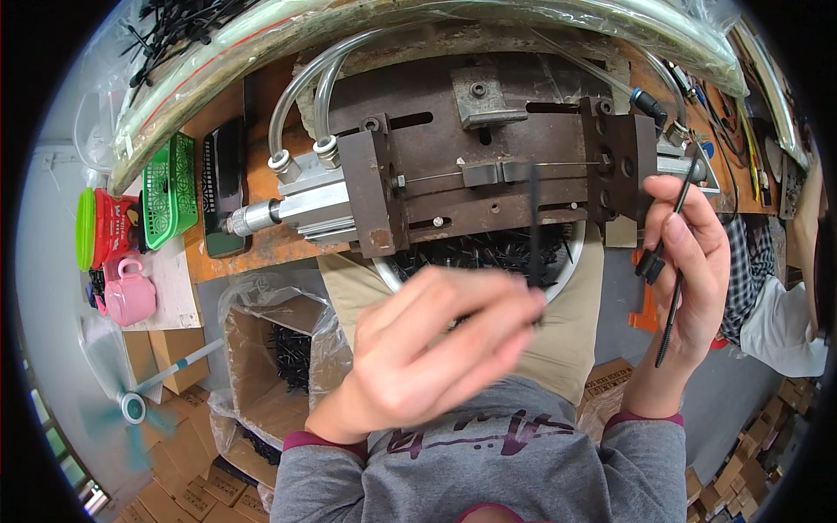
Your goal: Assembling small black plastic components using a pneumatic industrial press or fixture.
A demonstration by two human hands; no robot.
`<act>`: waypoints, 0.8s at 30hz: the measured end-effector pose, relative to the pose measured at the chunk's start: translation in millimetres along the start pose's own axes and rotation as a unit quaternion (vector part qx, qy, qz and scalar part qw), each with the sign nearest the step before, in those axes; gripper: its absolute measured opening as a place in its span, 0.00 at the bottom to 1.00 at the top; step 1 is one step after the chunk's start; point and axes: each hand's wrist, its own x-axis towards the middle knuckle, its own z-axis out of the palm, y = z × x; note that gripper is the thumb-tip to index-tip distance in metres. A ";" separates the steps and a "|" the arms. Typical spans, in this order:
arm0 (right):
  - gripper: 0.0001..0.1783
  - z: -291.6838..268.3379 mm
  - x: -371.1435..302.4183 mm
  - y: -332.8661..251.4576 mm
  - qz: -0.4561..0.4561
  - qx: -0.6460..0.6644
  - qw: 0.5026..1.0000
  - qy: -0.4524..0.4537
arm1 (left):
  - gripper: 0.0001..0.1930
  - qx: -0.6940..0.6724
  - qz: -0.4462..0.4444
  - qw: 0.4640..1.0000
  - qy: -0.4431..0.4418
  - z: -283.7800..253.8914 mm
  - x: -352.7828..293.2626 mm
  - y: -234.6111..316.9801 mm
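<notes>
Head view: left hand (436, 344) was motion-blurred, its grip apparently pinched on a thin straight black rod (534, 227); exact contact smeared. That rod stuck out beyond the fingertips, away from the person (488, 418), long axis roughly crosswise to the thin metal wire (558, 164) strung across the dark brown steel fixture (418, 87). Its far tip showed just right of the small grey metal block (493, 173) at mid-wire; height gap couldn't be told. Left hand was nearer that block; right hand (704, 261) was out beside the dark steel right end plate (645, 166).

Right grip was closed, thumb and fingers on a slim black ribbed plastic rod (667, 327) with a small black block-shaped clip (649, 266); one piece or two, couldn't tell. Rod sloped, upper end leaning right above the fingers, lower end in front of the palm, toward the wrist.

White round basin (571, 270) holding loose black plastic pieces (436, 254) sat below the fixture's near edge, just beyond left hand. Fixture was on the orange-brown wooden bench (292, 249). Plastic-lined brown carton (244, 349), left of the person, held similar pieces.
</notes>
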 end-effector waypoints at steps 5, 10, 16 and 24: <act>0.16 -3.2 -2.4 7.0 -0.007 -0.016 1.000 0.000 | 0.14 0.183 0.009 0.983 -0.030 20.1 1.4 -19.0; 0.16 -0.2 -5.8 7.6 -0.008 -0.025 1.000 -0.006 | 0.15 0.245 -0.012 0.966 -0.076 16.4 15.9 -13.6; 0.12 14.6 -13.5 8.7 0.019 0.007 1.000 -0.018 | 0.17 0.228 -0.038 0.970 -0.074 15.7 17.3 -11.4; 0.06 37.5 -12.5 14.9 0.092 0.025 0.994 -0.056 | 0.17 0.012 0.070 0.997 -0.017 19.6 10.2 6.0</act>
